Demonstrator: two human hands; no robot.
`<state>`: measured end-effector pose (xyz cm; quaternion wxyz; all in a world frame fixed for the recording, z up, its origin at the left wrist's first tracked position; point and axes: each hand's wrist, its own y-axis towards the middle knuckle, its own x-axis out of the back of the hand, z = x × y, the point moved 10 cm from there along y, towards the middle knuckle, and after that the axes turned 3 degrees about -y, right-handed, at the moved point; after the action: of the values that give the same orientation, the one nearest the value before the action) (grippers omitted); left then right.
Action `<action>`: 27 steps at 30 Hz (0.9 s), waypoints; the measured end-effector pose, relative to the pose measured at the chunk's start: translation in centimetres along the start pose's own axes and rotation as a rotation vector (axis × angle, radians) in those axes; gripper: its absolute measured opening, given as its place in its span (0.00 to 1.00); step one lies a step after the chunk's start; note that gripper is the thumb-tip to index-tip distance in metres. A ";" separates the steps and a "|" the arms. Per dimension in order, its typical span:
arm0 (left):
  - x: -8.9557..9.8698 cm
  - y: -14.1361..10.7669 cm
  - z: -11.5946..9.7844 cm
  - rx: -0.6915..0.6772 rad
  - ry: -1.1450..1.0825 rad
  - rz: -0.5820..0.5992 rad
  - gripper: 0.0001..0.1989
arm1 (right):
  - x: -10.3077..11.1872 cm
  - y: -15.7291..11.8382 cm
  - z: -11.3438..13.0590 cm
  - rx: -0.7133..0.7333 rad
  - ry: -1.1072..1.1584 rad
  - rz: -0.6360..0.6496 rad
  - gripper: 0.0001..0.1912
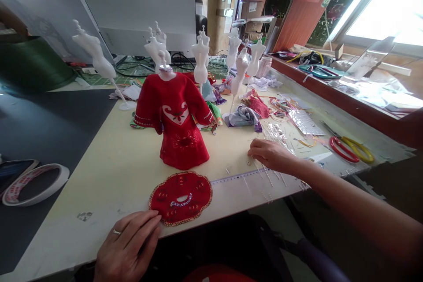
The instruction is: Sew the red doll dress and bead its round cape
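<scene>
L grip (pixel 127 244) open, fingers flat, tips touching rim of red embroidered round cape (pixel 181 198), no clamp. R grip (pixel 272 155) curled low on counter (pixel 109 189), just beside loose bead strands (pixel 266 175) and measuring strip (pixel 231 178); can't tell if pinching anything. Red mini dress on white mannequin (pixel 173 119) ahead of L grip. Scissors w/ red-yellow handles (pixel 352 150) right of R grip.

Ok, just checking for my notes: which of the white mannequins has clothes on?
The front mannequin, the one nearest the table's edge, wears a red dress. The others behind it, like the mannequin at far left, stand bare.
</scene>
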<state>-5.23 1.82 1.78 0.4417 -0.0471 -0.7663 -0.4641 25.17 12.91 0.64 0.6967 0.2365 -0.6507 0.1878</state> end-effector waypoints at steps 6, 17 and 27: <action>-0.1 -0.3 0.2 0.011 0.004 0.008 0.11 | 0.5 0.0 1.0 0.060 -0.130 0.022 0.12; 0.1 -0.1 0.2 0.021 0.003 -0.007 0.10 | 0.3 0.2 -1.2 -0.219 0.031 0.039 0.10; -0.2 -0.6 0.7 0.041 0.016 0.016 0.11 | 0.5 0.2 -1.4 -0.300 0.116 0.019 0.09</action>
<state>-5.85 2.06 1.10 0.4524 -0.0404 -0.7716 -0.4452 26.25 13.86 1.09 0.7588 0.1123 -0.6323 0.1084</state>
